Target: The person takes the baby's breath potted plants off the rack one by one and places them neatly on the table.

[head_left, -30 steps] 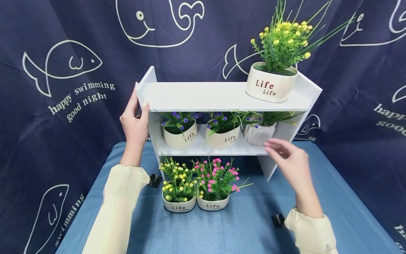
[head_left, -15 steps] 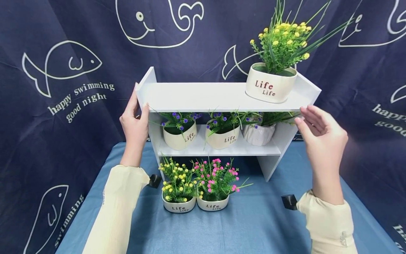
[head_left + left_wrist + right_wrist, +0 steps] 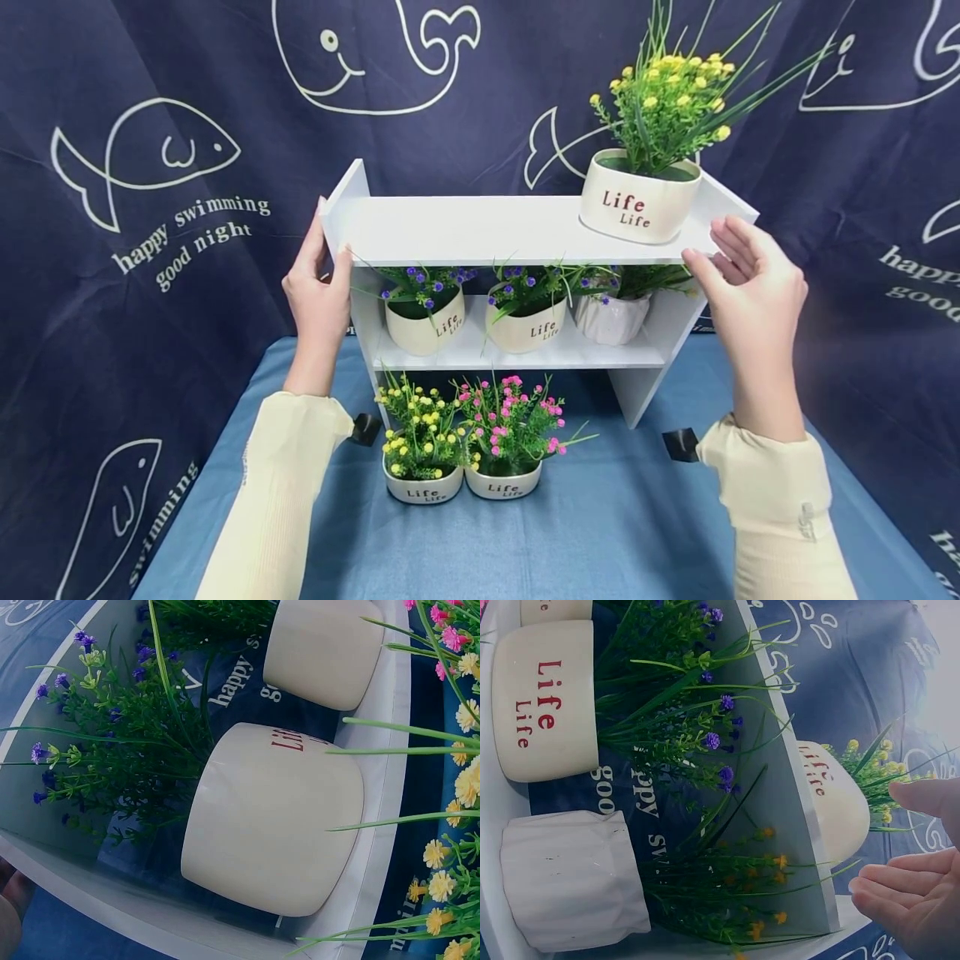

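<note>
A white two-tier shelf (image 3: 465, 229) stands on the table. My left hand (image 3: 318, 292) grips its left side panel, thumb on the front edge and fingers behind. My right hand (image 3: 757, 308) is at the right side panel, thumb and fingers spread apart with nothing between them; in the right wrist view, the hand (image 3: 919, 892) shows beside that panel. On the top board, at the right, sits a cream "Life" pot (image 3: 633, 204) of yellow flowers. The lower board carries two cream pots (image 3: 426, 327) with purple flowers and a white ribbed pot (image 3: 613, 321), whose orange flowers show in the right wrist view.
In front of the shelf's left part, a yellow-flowered pot (image 3: 423, 487) and a pink-flowered pot (image 3: 504, 482) stand side by side on the blue tablecloth (image 3: 600, 542). A dark blue curtain (image 3: 187, 67) with white fish drawings hangs behind and at both sides.
My right hand has moved from in front of the white ribbed pot out to the right and up to the right side panel. The left hand has stayed on the left panel.
</note>
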{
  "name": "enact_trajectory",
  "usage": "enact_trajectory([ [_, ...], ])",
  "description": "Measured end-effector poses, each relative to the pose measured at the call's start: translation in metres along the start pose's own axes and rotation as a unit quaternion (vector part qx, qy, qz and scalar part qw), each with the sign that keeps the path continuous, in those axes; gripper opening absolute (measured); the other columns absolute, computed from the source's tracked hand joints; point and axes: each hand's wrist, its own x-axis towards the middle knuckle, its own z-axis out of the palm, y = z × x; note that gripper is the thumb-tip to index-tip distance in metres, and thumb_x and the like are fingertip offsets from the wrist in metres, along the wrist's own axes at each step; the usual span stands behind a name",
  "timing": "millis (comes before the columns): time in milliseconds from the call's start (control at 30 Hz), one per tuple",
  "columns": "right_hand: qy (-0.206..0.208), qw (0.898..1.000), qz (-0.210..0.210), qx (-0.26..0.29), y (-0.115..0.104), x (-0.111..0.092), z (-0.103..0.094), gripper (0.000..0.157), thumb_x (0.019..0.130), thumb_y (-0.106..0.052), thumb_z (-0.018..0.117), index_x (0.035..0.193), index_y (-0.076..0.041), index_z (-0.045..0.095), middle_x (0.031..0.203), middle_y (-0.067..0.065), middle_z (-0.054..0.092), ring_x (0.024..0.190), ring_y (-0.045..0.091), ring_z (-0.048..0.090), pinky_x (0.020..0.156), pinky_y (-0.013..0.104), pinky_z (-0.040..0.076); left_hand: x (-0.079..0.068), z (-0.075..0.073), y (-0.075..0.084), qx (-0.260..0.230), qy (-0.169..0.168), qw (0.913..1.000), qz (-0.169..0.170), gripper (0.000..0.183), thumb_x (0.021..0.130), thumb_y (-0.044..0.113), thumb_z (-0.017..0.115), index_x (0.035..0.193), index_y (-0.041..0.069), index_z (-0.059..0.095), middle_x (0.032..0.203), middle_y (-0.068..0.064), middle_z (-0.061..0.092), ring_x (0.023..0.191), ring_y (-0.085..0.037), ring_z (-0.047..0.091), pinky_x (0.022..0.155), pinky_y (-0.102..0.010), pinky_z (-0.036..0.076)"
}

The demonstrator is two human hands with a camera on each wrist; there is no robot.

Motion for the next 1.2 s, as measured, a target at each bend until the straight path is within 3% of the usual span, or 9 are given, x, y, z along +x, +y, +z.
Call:
enact_trajectory([
  [367, -0.052, 0.998, 0.017, -0.034, -0.006, 0.014, 0.007, 0.064, 0.085, -0.030, 0.073, 0.142, -0.011, 0.051, 0.141, 0.010, 0.055, 0.129, 0.015, 0.054, 0.105, 0.022, 0.045, 0.000, -0.001, -0.001, 0.008, 0.003, 1.0000, -0.003, 0.053, 0.093, 0.007, 0.057, 0.141, 0.029, 0.051, 0.139, 0.005, 0.057, 0.125, -0.008, 0.057, 0.094, -0.038, 0.052],
  [767, -0.116, 0.991, 0.041, -0.050, -0.012, 0.032, 0.014, 0.083, 0.087, -0.039, 0.068, 0.153, -0.008, 0.027, 0.154, 0.013, 0.035, 0.141, 0.022, 0.038, 0.114, 0.030, 0.036, 0.000, -0.001, 0.000, 0.012, 0.006, 0.9999, 0.002, 0.053, 0.093, 0.007, 0.057, 0.141, 0.028, 0.051, 0.140, 0.005, 0.056, 0.125, -0.007, 0.056, 0.094, -0.038, 0.052],
  [1200, -0.165, 0.985, 0.038, -0.024, -0.015, 0.046, 0.020, 0.080, 0.086, -0.042, 0.070, 0.152, -0.018, 0.032, 0.157, 0.011, 0.033, 0.144, 0.020, 0.035, 0.118, 0.033, 0.031, 0.000, 0.000, -0.001, 0.011, 0.005, 0.9999, -0.001, 0.053, 0.093, 0.008, 0.057, 0.141, 0.029, 0.051, 0.140, 0.006, 0.056, 0.125, -0.007, 0.056, 0.094, -0.038, 0.052],
])
